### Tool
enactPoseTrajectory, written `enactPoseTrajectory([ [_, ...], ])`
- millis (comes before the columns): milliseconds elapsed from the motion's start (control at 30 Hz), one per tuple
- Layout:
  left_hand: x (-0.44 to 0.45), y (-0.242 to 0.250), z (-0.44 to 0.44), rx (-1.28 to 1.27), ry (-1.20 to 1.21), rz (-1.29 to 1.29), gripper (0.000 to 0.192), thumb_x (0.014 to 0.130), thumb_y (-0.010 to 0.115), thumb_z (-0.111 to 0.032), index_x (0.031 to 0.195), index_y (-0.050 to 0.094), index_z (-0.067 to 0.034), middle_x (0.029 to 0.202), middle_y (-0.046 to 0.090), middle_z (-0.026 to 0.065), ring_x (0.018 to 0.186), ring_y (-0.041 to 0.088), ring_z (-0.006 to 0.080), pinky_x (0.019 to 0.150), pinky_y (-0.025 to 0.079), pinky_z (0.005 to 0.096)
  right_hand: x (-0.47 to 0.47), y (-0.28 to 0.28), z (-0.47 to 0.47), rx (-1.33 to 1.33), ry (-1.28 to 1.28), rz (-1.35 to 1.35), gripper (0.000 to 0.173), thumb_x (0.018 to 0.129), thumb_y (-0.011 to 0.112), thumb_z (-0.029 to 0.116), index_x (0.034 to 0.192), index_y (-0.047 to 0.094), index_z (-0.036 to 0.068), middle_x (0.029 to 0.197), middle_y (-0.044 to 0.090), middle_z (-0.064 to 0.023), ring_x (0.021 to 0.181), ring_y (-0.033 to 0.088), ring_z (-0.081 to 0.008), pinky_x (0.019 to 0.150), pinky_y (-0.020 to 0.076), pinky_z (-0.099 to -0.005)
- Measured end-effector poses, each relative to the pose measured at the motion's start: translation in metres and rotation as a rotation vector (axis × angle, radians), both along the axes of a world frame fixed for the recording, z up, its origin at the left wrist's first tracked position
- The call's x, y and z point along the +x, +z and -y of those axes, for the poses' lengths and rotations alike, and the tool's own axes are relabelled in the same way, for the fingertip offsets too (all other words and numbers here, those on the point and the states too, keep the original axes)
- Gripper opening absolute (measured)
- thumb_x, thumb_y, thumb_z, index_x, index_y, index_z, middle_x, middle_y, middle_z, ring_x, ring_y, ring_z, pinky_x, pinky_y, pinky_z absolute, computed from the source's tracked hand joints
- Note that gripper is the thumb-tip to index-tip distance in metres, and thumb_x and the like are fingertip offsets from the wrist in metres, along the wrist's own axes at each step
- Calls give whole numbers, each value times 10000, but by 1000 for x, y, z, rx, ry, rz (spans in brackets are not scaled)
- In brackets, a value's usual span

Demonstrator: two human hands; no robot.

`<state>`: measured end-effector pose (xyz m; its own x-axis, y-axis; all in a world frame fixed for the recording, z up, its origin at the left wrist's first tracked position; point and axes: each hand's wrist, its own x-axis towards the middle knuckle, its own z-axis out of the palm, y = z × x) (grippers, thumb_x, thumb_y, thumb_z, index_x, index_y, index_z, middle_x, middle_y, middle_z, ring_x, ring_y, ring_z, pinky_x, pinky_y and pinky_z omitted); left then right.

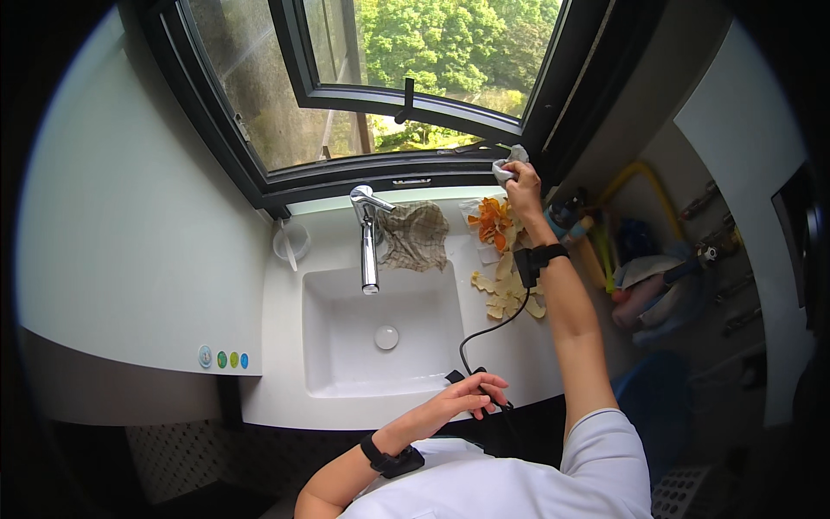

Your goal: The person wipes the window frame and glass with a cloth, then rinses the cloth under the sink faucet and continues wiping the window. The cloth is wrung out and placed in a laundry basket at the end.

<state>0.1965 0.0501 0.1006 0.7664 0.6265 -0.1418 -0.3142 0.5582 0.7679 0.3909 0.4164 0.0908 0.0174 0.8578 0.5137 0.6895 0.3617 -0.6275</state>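
My right hand (pixel 524 188) is stretched out to the lower right corner of the black window frame (pixel 363 170). It grips a crumpled whitish cloth or tissue (pixel 517 156) against or close to that frame; actual contact cannot be made out. A black cable (pixel 472 337) runs from the strapped device (pixel 526 267) on my right wrist down to my left hand (pixel 463 397). Loosely curled, the fingers of that hand hold the cable at the counter's front edge, by the near right corner of the white sink (pixel 350 363).
A chrome faucet (pixel 368 246) rises behind the sink beside a checked brown cloth (pixel 415 233). Orange peels (pixel 493 224) and pale peels (pixel 502 292) lie on the right of the counter. A clear cup (pixel 295 240) stands at left. The window sash (pixel 415 107) is tilted outward.
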Motion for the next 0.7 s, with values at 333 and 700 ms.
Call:
enactPoseTrajectory([
  [333,5,-6,13,46,-298,-119,495,1008,460,-324,1438,414,-83,1358,492,63,1157,463,137,964,390,278,-44,65,125,-794,933,-1488,362,903,428,14,1250,527,2,1198,621,-119,1086,618,-244,986,500,-407],
  [700,-22,21,18,249,-232,-110,508,1020,470,-316,1457,391,-69,1391,503,73,1278,434,140,1016,385,302,-66,134,109,-854,926,-1388,423,891,466,288,1164,602,-6,1120,664,-141,1068,619,-286,1001,461,-456],
])
